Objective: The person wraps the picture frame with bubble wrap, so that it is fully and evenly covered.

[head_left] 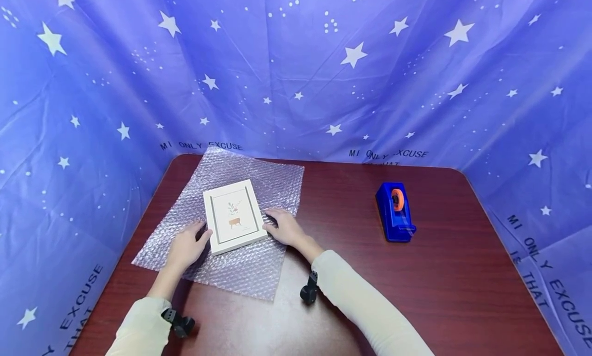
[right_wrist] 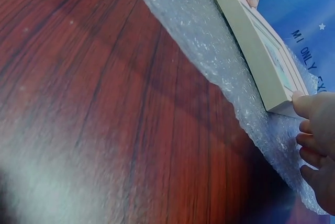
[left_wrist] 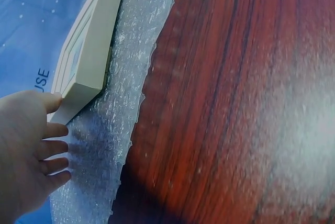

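A cream picture frame (head_left: 253, 206) with a printed plant in it lies face up on a sheet of bubble wrap (head_left: 282, 186). My left hand (head_left: 186, 247) is at the frame's left side, thumb touching the edge and fingers fairly straight above the wrap. At the opposite side, my right hand (head_left: 287, 229) touches the frame's edge with its thumb. The left wrist view shows the frame's pale side (left_wrist: 97, 51) by the left thumb, fingers spread apart. In the right wrist view, the right thumb meets a corner of the frame (right_wrist: 248, 59); the other fingers bend slightly.
On the right half of the brown wooden table (head_left: 333, 207) stands a blue tape dispenser (head_left: 393, 225) with an orange-cored roll (head_left: 400, 200). A blue curtain (head_left: 296, 63) with white stars surrounds the back and sides. Both wrists carry a small black camera.
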{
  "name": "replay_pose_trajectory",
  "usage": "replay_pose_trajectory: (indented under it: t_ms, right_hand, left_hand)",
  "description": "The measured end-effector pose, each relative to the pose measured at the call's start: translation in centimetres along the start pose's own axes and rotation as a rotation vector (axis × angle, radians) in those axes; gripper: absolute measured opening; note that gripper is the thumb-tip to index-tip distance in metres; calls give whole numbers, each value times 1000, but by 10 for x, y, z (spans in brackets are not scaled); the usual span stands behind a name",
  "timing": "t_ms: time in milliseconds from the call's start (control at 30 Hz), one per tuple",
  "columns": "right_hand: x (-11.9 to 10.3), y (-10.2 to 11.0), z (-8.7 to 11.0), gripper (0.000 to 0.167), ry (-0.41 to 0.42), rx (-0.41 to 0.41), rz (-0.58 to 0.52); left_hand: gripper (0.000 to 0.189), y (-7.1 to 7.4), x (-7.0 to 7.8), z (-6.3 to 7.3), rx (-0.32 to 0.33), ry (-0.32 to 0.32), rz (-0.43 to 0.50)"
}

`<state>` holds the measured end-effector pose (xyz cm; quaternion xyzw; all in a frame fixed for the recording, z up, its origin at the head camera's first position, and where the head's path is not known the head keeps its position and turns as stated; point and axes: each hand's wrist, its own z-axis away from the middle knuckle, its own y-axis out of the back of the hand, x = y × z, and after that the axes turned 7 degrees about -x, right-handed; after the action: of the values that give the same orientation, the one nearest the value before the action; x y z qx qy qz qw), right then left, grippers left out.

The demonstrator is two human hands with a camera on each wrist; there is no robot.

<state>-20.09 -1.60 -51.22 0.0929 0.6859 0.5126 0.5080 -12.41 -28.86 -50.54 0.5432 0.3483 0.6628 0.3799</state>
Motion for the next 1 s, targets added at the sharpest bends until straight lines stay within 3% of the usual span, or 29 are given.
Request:
replay_pose_trajectory:
  t_ms: [233, 533, 700, 1000]
  right_hand:
    - [2, -1, 8, 50, -11, 24, 16]
    - [-9, -13, 6, 46, 23, 53, 48]
    - [-6, -10, 10, 46, 11, 76, 65]
    - [5, -3, 19, 48, -24, 108, 24]
  left_hand:
    - [57, -2, 6, 0, 0, 2, 12]
    - [61, 4, -4, 12, 35, 34, 37]
    - [62, 0, 0, 9, 47, 24, 48]
    - [61, -7, 10, -1, 2, -1, 10]
